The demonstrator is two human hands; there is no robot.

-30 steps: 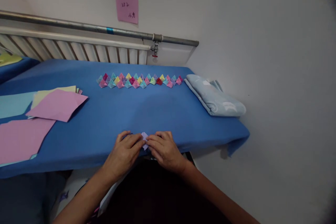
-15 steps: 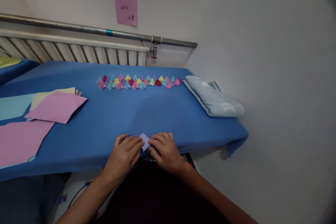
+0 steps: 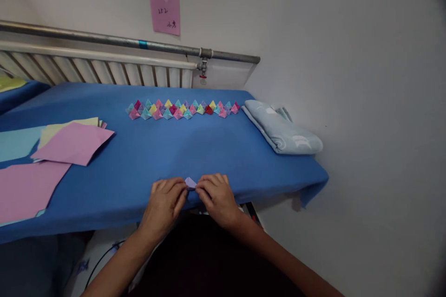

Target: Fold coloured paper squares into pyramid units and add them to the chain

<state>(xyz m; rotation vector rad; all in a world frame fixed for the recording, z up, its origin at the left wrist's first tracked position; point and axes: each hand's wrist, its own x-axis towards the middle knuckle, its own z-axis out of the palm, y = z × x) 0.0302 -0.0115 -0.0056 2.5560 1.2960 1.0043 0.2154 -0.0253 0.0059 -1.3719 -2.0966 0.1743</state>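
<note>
A small piece of light purple paper [image 3: 190, 183] is folded into a flat triangle near the table's front edge. My left hand [image 3: 165, 202] pinches its left corner, and my right hand [image 3: 218, 198] pinches the right one. Farther back on the blue cloth [image 3: 153, 144] stand several small folded paper pieces [image 3: 173, 109] in pink, yellow, turquoise, purple and red, in rows. At the left lie loose sheets: a pink one [image 3: 75, 143] over yellow ones, a turquoise one [image 3: 17, 143] and a larger pink one [image 3: 29, 190].
A folded light blue cloth [image 3: 282, 130] lies at the table's right end, beside the wall. Behind the table run a radiator [image 3: 114, 72] and a metal pipe [image 3: 104, 38]. A pink note [image 3: 165, 13] with writing hangs on the wall.
The purple paper has gone from a diamond to a flatter triangle, its lower part no longer showing. Both hands remain at its sides. The view has shifted slightly.
</note>
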